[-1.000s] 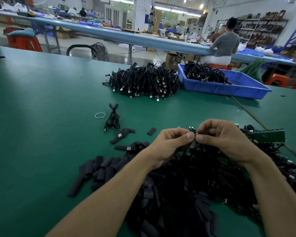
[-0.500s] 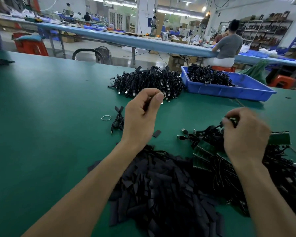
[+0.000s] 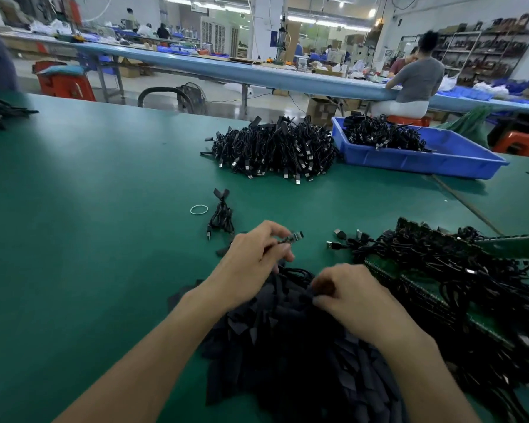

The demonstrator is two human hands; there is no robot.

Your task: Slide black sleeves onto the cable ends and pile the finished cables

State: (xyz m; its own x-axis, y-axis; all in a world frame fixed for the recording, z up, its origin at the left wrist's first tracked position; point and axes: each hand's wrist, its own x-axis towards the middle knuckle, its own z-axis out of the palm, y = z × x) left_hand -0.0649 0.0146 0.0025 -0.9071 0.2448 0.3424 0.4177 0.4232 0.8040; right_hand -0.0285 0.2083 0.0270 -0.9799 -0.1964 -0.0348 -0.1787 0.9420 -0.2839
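Head view, cable end (image 3: 294,237) between left hand (image 3: 251,265) fingers (image 3: 274,231), right hand (image 3: 350,299) pinching sleeves (image 3: 287,349)

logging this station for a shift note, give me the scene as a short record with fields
left hand: pinches a cable end, its bare connector showing
right hand: fingers curled, pinching into the sleeve pile
near cable heap: tangled, right of the hands, with green boards
far cable pile: on the table, left of the blue bin
blue bin: holds more black cables
loose items: rubber band, one cable bundle beside it
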